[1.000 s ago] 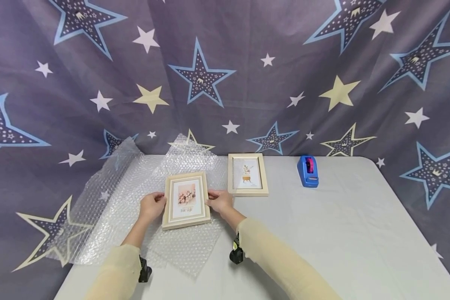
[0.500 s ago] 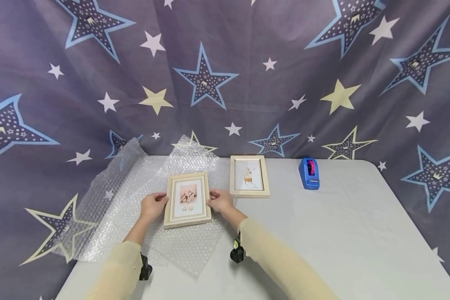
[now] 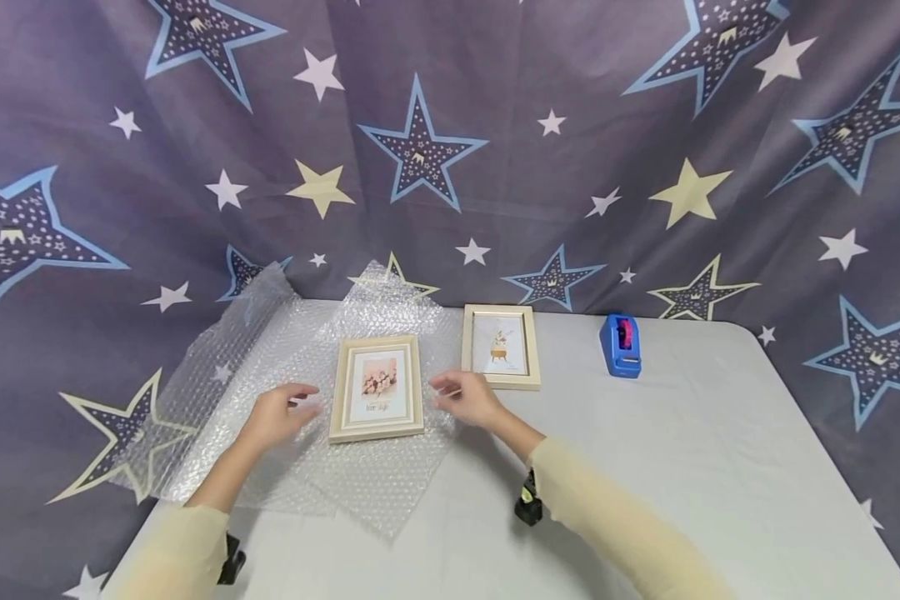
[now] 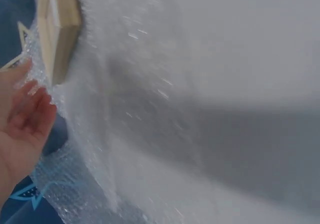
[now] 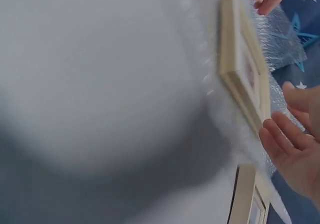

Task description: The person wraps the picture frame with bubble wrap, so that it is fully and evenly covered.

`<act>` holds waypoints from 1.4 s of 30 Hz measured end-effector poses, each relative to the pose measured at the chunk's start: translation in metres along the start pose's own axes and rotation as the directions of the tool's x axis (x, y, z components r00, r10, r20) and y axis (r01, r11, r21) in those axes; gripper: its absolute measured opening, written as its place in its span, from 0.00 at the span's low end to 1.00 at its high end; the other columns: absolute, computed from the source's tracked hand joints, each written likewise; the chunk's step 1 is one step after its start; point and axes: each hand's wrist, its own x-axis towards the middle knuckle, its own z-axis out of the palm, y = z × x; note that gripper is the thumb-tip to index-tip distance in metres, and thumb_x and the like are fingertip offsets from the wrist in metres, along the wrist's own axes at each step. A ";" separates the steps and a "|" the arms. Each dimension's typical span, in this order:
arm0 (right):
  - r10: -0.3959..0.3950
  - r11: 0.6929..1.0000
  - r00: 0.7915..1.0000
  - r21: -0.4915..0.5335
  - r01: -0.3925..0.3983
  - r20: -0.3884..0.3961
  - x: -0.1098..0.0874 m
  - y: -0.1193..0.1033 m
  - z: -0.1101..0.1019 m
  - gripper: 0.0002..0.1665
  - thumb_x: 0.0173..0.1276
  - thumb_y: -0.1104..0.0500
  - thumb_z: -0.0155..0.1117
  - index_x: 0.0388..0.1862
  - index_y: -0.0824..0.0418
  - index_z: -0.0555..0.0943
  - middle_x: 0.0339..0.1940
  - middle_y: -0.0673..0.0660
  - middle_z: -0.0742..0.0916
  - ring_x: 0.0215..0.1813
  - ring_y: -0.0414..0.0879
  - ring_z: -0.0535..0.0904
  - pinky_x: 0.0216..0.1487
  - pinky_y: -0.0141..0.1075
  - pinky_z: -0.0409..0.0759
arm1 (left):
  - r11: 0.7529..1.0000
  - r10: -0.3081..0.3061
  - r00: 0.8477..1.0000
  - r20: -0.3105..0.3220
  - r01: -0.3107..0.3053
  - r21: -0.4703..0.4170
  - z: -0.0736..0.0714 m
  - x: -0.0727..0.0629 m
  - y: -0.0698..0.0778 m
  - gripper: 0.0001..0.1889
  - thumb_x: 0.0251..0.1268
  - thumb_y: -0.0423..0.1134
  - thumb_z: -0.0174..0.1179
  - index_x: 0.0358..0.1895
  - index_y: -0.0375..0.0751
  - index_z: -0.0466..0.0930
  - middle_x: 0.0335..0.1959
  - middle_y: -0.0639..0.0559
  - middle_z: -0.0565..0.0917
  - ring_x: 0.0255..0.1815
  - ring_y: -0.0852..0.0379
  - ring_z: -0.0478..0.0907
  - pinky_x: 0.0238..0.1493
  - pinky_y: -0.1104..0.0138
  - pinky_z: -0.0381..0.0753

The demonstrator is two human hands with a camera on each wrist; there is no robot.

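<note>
A pale wooden picture frame (image 3: 340, 392) with a pink flower print lies on a sheet of bubble wrap (image 3: 363, 487) in the head view. To its left hovers my left hand (image 3: 279, 414), fingers loosely bent and apart from the frame. On the other side my right hand (image 3: 468, 398) hangs just off the frame's right edge, holding nothing. The right wrist view shows the right hand's relaxed fingers (image 5: 280, 134) near the frame's corner. In the left wrist view, the left hand's fingers (image 4: 37, 112) are spread beside the bubble wrap.
A second wooden picture frame (image 3: 532, 350) with a plant print lies behind the right hand. A blue tape dispenser (image 3: 621, 350) stands farther right on the white table (image 3: 682, 450). Bubble wrap runs up against the star-patterned curtain (image 3: 487, 200) at the back left.
Both hands have let go of the flower-print frame and moved outward, the left hand to the left and the right hand to the right. The frame stays on the bubble wrap.
</note>
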 end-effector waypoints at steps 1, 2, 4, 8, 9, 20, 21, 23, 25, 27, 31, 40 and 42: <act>-0.039 0.998 0.999 -0.056 0.041 0.031 -0.005 0.002 -0.002 0.19 0.59 0.66 0.69 0.49 0.69 0.81 0.49 0.64 0.87 0.49 0.57 0.85 0.52 0.41 0.85 | 1.000 0.025 0.999 0.022 -0.026 0.013 0.000 -0.006 -0.002 0.19 0.59 0.38 0.65 0.51 0.32 0.80 0.50 0.33 0.83 0.52 0.34 0.80 0.53 0.45 0.81; -0.071 0.991 0.995 -0.112 0.078 0.066 -0.010 0.003 -0.003 0.19 0.58 0.65 0.69 0.49 0.68 0.82 0.49 0.63 0.87 0.50 0.56 0.85 0.53 0.42 0.84 | 0.998 0.052 0.998 0.043 -0.053 0.022 0.001 -0.012 -0.004 0.20 0.57 0.40 0.67 0.51 0.33 0.80 0.51 0.34 0.83 0.53 0.34 0.79 0.55 0.44 0.79; -0.130 0.961 0.982 -0.226 0.159 0.136 -0.019 0.006 -0.004 0.19 0.57 0.62 0.71 0.48 0.65 0.82 0.48 0.60 0.88 0.52 0.53 0.84 0.56 0.43 0.83 | 0.995 0.092 0.992 0.084 -0.095 0.032 0.003 -0.024 -0.007 0.24 0.52 0.44 0.71 0.51 0.35 0.80 0.52 0.37 0.83 0.56 0.35 0.78 0.59 0.42 0.76; -0.204 0.895 0.951 -0.350 0.278 0.234 -0.032 0.009 -0.002 0.20 0.55 0.57 0.73 0.47 0.62 0.83 0.46 0.56 0.88 0.52 0.50 0.83 0.60 0.42 0.79 | 0.983 0.165 0.980 0.107 -0.172 0.058 0.009 -0.042 -0.011 0.30 0.41 0.48 0.75 0.50 0.36 0.81 0.52 0.38 0.83 0.56 0.36 0.78 0.60 0.41 0.74; -0.221 0.881 0.943 -0.364 0.302 0.248 -0.034 0.009 -0.001 0.20 0.55 0.57 0.74 0.46 0.62 0.83 0.45 0.56 0.88 0.51 0.49 0.83 0.60 0.41 0.79 | 0.980 0.179 0.978 0.106 -0.187 0.069 0.010 -0.045 -0.011 0.31 0.39 0.48 0.76 0.50 0.36 0.81 0.52 0.39 0.83 0.56 0.36 0.78 0.60 0.42 0.74; -0.220 0.843 0.928 -0.420 0.335 0.300 -0.044 0.004 0.011 0.16 0.55 0.55 0.74 0.43 0.57 0.84 0.45 0.50 0.88 0.50 0.44 0.81 0.57 0.33 0.80 | 0.948 0.251 0.959 0.131 -0.270 0.167 0.009 -0.057 -0.006 0.30 0.33 0.44 0.78 0.48 0.39 0.82 0.50 0.44 0.84 0.54 0.43 0.80 0.58 0.48 0.78; -0.219 0.842 0.930 -0.425 0.333 0.296 -0.044 0.004 0.012 0.16 0.55 0.56 0.74 0.43 0.57 0.84 0.45 0.50 0.88 0.50 0.44 0.81 0.57 0.33 0.80 | 0.944 0.266 0.956 0.122 -0.284 0.167 0.009 -0.057 -0.006 0.29 0.33 0.43 0.78 0.47 0.40 0.83 0.49 0.46 0.85 0.52 0.44 0.80 0.57 0.49 0.79; -0.213 0.841 0.934 -0.432 0.325 0.288 -0.046 0.004 0.012 0.15 0.55 0.56 0.74 0.42 0.57 0.84 0.45 0.50 0.88 0.50 0.44 0.81 0.56 0.33 0.80 | 0.942 0.276 0.955 0.110 -0.292 0.164 0.011 -0.058 -0.007 0.27 0.33 0.42 0.78 0.45 0.42 0.83 0.46 0.49 0.86 0.51 0.46 0.81 0.57 0.51 0.79; -0.209 0.839 0.935 -0.439 0.322 0.287 -0.047 0.004 0.013 0.15 0.54 0.56 0.74 0.41 0.56 0.85 0.45 0.50 0.88 0.50 0.44 0.80 0.56 0.32 0.80 | 0.946 0.266 0.958 0.111 -0.281 0.163 0.013 -0.059 -0.007 0.24 0.33 0.41 0.77 0.42 0.45 0.84 0.44 0.51 0.86 0.49 0.47 0.82 0.56 0.51 0.80; -0.204 0.837 0.936 -0.444 0.318 0.287 -0.049 0.004 0.015 0.15 0.54 0.57 0.75 0.41 0.56 0.85 0.45 0.50 0.88 0.50 0.44 0.80 0.55 0.32 0.80 | 0.951 0.250 0.960 0.124 -0.268 0.155 0.015 -0.060 -0.008 0.21 0.34 0.41 0.77 0.40 0.47 0.84 0.42 0.54 0.87 0.47 0.48 0.83 0.54 0.51 0.81; -0.177 0.846 0.939 -0.443 0.298 0.293 -0.052 0.005 0.018 0.16 0.54 0.56 0.75 0.42 0.56 0.85 0.46 0.50 0.87 0.51 0.43 0.80 0.56 0.31 0.80 | 0.969 0.185 0.967 0.175 -0.209 0.130 0.016 -0.064 -0.008 0.17 0.38 0.41 0.75 0.37 0.50 0.85 0.39 0.55 0.88 0.43 0.51 0.84 0.48 0.54 0.84; -0.190 0.849 0.943 -0.436 0.298 0.274 -0.051 0.005 0.017 0.16 0.53 0.56 0.75 0.41 0.55 0.85 0.44 0.49 0.88 0.49 0.42 0.80 0.53 0.30 0.80 | 0.984 0.170 0.968 0.186 -0.175 0.013 0.010 -0.061 -0.007 0.08 0.49 0.39 0.70 0.35 0.46 0.86 0.36 0.52 0.89 0.36 0.56 0.85 0.40 0.63 0.87; -0.203 0.850 0.942 -0.429 0.305 0.266 -0.050 0.005 0.016 0.15 0.53 0.56 0.75 0.41 0.56 0.85 0.43 0.49 0.88 0.48 0.42 0.80 0.52 0.30 0.80 | 0.981 0.192 0.966 0.175 -0.193 -0.008 0.008 -0.060 -0.007 0.07 0.50 0.38 0.70 0.35 0.45 0.86 0.35 0.51 0.89 0.34 0.58 0.85 0.38 0.64 0.87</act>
